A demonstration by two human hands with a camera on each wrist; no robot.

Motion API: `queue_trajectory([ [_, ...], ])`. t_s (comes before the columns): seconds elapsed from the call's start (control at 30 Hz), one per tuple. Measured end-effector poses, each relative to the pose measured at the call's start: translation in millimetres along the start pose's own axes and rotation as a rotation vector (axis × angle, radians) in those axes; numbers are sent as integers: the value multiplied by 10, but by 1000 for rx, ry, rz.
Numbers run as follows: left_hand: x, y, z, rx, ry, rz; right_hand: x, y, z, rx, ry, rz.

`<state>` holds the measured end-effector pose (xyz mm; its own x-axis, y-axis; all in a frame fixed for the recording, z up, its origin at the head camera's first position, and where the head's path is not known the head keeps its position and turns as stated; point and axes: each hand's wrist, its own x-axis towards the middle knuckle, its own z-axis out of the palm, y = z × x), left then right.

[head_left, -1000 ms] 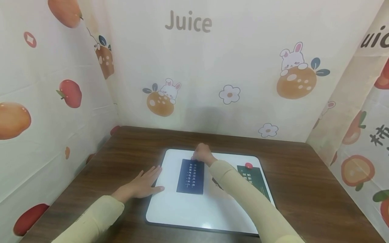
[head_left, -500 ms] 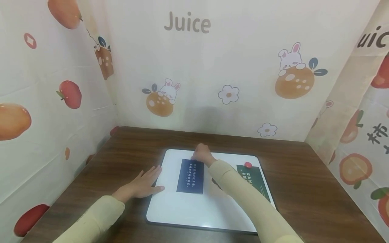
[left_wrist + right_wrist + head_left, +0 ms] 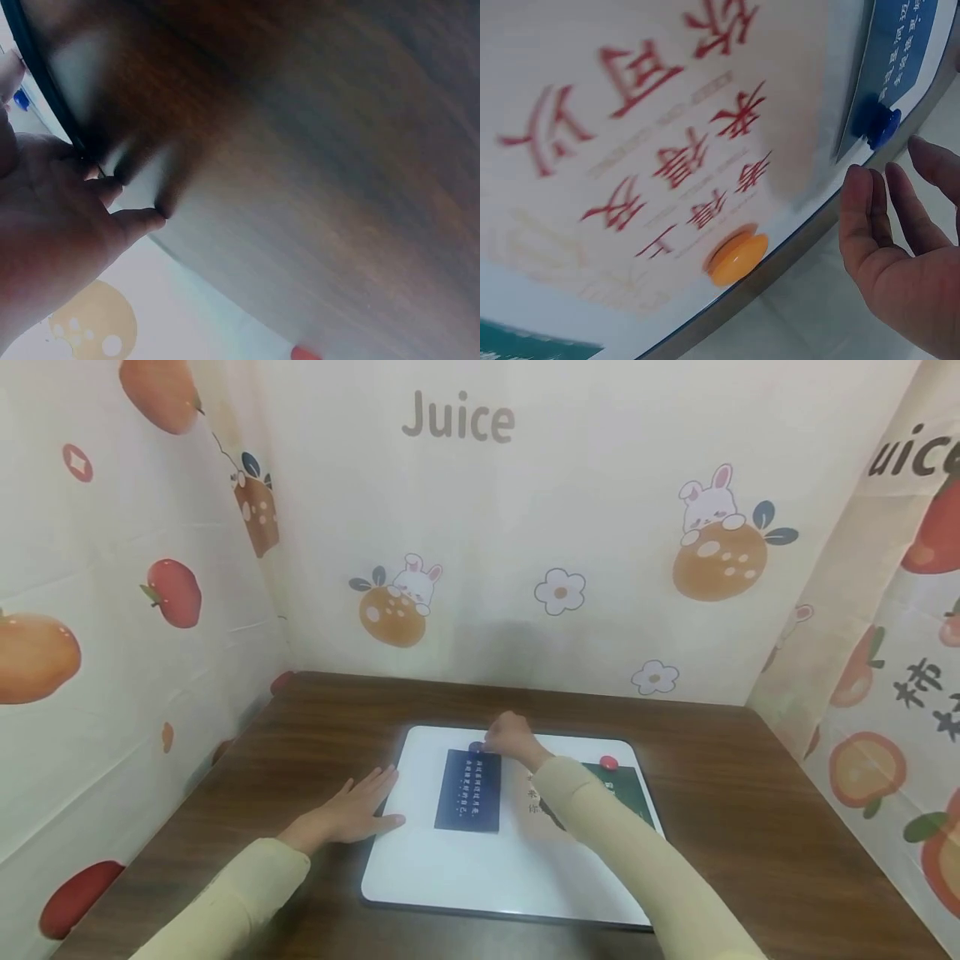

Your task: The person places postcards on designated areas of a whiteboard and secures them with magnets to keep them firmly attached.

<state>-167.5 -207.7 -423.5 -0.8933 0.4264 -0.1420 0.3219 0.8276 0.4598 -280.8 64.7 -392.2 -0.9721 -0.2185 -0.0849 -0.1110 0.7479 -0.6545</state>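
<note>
A white magnetic whiteboard (image 3: 420,870) lies on the table. My left hand (image 3: 347,812) rests at its left edge with the fingers spread; the left wrist view shows the fingertips against the board's dark rim (image 3: 46,82). A dark blue card (image 3: 468,797) with white characters lies on the board, and a round blue magnet (image 3: 885,129) sits at its top edge. Just right of that magnet is my right hand (image 3: 516,742), its fingers loosely bent and holding nothing. A small gap separates the fingertips from the magnet in the right wrist view.
A cream card (image 3: 667,161) with red characters, partly behind my right sleeve, has an orange magnet (image 3: 739,259) at its edge. Farther right, a red magnet (image 3: 609,762) sits on a green card (image 3: 632,789). Printed curtains (image 3: 480,527) surround the brown table (image 3: 720,777).
My right hand has come off the blue magnet and shifted slightly right, so the magnet now shows at the blue card's top edge. The left hand stays in place.
</note>
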Motion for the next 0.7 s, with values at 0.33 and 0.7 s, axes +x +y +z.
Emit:
queue_trajectory([
  [0.33,15,13,-71,-1,-11,-49,-207,185,-436,18,34,18],
  [0.7,-101,27,-52,-14,28,-18,-624,711,-851,-30,90,-44],
])
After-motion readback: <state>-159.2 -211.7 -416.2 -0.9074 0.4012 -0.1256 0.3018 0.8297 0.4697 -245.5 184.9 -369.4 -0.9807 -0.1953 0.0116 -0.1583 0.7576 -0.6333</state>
